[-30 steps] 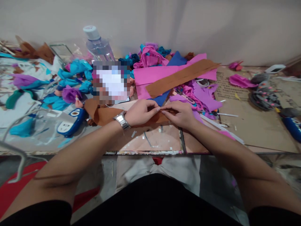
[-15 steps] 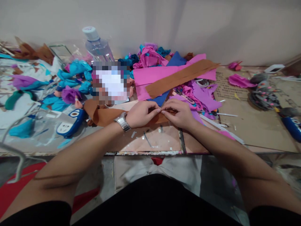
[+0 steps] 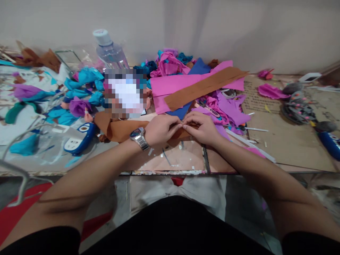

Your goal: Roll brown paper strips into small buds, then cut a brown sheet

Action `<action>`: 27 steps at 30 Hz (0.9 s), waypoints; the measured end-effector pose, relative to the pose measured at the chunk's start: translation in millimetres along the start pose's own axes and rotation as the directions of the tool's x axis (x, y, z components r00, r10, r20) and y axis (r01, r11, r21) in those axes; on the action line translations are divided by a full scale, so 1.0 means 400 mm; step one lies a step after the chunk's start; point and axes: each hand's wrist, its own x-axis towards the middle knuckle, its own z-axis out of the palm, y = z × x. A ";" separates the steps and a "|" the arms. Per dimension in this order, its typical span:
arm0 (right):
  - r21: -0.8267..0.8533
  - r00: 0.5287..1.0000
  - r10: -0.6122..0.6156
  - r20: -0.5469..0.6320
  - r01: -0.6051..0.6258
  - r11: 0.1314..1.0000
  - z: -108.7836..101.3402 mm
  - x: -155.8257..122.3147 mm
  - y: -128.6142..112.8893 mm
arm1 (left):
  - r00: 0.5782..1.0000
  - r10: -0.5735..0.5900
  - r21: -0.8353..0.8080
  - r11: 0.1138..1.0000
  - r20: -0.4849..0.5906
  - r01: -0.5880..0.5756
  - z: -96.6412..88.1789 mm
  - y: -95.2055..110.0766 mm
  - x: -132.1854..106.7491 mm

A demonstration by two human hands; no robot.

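A long strip of brown crepe paper [image 3: 124,130] runs along the near part of the table and passes under both hands. My left hand [image 3: 162,129], with a metal watch [image 3: 140,137] on its wrist, is closed, thumb and forefinger pinching the strip's edge. My right hand [image 3: 201,128] meets it fingertip to fingertip, closed in a pinch on the same paper. The fingers hide the exact spot they grip. Just beyond lie a flat brown strip [image 3: 204,88] on pink crepe paper [image 3: 177,86] and some blue paper [image 3: 182,111].
A clear bottle [image 3: 111,55] with a white cap stands at the back beside a blurred-out patch. Blue and purple paper flowers [image 3: 80,106] crowd the left, near a blue-and-white power strip [image 3: 79,138]. Cardboard [image 3: 287,141] and a pincushion-like grey bundle [image 3: 299,106] are at the right.
My left wrist has turned, so the watch face now shows, and the back of that hand is rolled upward a little. My right hand has hardly moved.
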 end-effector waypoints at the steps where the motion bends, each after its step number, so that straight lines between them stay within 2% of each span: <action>1: 0.018 1.000 0.016 0.006 -0.016 1.000 0.000 0.000 -0.001 | 1.000 0.007 0.013 1.000 -0.004 -0.007 0.001 0.000 -0.001; 15: 0.102 0.991 0.115 0.070 -0.122 0.987 0.007 0.003 0.004 | 0.994 0.110 0.156 0.982 -0.010 -0.107 0.015 0.006 0.001; 19: 0.095 0.994 0.099 0.052 -0.104 0.990 0.005 0.002 0.003 | 0.997 0.080 0.133 0.988 -0.024 -0.076 0.012 0.010 -0.001; 27: 0.034 0.998 0.033 0.056 -0.035 0.999 -0.003 0.001 0.005 | 0.995 0.094 0.210 0.973 0.013 -0.095 0.008 0.010 0.003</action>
